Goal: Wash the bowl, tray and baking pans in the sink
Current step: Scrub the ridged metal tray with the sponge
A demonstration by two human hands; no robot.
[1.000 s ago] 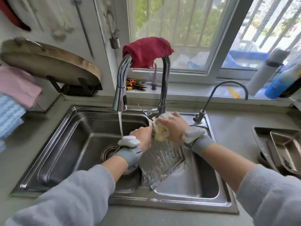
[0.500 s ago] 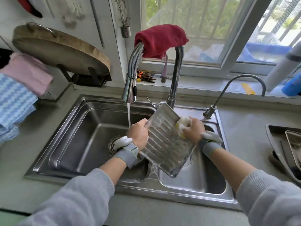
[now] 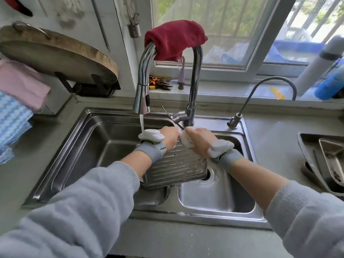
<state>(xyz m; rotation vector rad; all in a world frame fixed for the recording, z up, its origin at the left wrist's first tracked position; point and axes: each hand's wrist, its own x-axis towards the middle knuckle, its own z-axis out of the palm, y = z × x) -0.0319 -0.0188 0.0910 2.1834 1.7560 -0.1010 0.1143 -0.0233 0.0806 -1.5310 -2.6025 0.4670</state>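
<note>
Ribbed metal tray (image 3: 176, 168): lay tilted across the divider of the double sink (image 3: 104, 116), far edge raised. Left hand (image 3: 170, 137): fingers curled round the tray's far edge, holding it. Right hand (image 3: 198, 139): gripped a pale sponge (image 3: 185, 141), pressed onto the tray beside the left hand. Faucet (image 3: 142, 90): water ran onto the left wrist. Red cloth (image 3: 175, 40): draped over the faucet arch. Baking pans (image 3: 329, 157): stacked on the counter, right of the sink

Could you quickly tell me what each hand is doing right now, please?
Left hand: grips the far edge of the ribbed tray.
Right hand: holds a sponge against the tray.
</note>
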